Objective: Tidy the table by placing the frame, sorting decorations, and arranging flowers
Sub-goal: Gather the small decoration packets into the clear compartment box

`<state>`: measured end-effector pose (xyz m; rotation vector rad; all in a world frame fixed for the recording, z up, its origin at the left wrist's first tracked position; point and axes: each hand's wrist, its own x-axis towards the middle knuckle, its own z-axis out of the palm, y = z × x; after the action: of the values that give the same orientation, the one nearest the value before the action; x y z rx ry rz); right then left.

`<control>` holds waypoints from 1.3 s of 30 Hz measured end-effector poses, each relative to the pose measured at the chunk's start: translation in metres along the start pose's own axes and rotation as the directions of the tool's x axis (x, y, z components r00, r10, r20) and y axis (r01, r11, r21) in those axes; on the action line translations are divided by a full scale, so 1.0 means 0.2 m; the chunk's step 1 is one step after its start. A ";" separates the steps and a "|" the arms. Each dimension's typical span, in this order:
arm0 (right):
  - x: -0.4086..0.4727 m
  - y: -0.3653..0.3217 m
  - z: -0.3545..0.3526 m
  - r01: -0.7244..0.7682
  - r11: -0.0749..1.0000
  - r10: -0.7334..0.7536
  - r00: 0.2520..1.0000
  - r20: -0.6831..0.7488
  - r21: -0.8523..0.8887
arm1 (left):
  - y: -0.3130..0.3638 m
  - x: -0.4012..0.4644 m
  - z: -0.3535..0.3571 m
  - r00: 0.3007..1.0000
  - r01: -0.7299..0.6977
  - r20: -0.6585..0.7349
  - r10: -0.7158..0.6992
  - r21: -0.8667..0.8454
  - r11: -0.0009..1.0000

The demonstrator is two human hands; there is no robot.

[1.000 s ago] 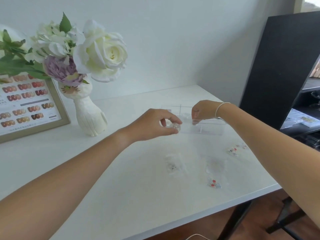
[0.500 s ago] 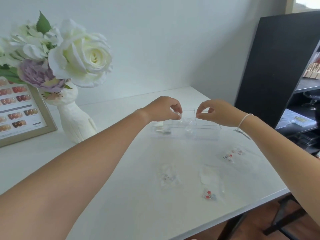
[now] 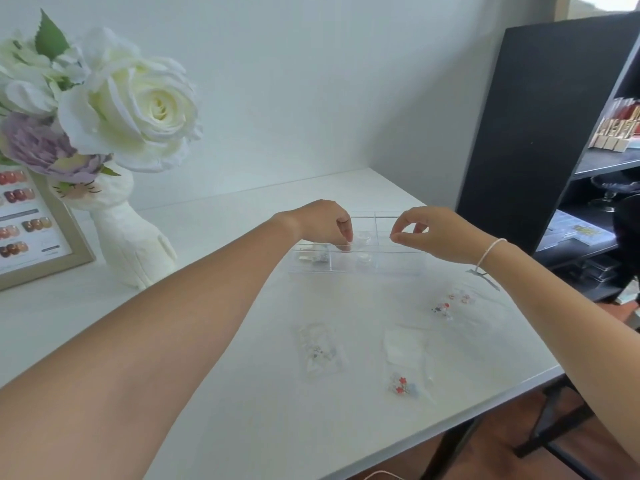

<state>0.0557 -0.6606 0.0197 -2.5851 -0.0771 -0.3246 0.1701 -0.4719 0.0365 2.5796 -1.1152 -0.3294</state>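
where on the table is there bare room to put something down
Free: the white tabletop behind the clear plastic divided box, toward the wall, and the near edge under the left forearm. Crowded: the three small clear packets of decorations in front of the box, and the far-left corner with the white cat-shaped vase and beige picture frame.

A nail salon or nail-art studio. A framed chart of painted nail samples in rows stands at the left on a white table. A clear divided box and small clear bags of tiny charms lie on the table. A black shelf at the right holds rows of small red and gold items, too small to identify. A vase of flowers serves as decoration.
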 end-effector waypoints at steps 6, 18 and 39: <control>-0.04 -0.06 -0.03 0.017 1.000 -0.016 0.999 -0.042 0.016 | -0.02 -0.04 -0.01 0.997 -0.035 -0.077 0.032 -0.048 0.998; -0.30 -0.21 0.08 0.027 1.000 -0.030 0.970 0.241 0.014 | -0.03 -0.45 0.09 0.973 -0.136 -0.211 0.089 -0.221 0.966; -0.42 -0.25 0.15 -0.094 0.987 0.139 0.914 0.382 -0.134 | 0.00 -0.65 0.26 0.995 0.102 0.034 -0.099 -0.095 0.990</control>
<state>-0.0251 -0.6014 -0.0002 -2.7159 -0.0461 0.2436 0.0657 -0.3867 0.0000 2.5576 -0.9564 -0.4355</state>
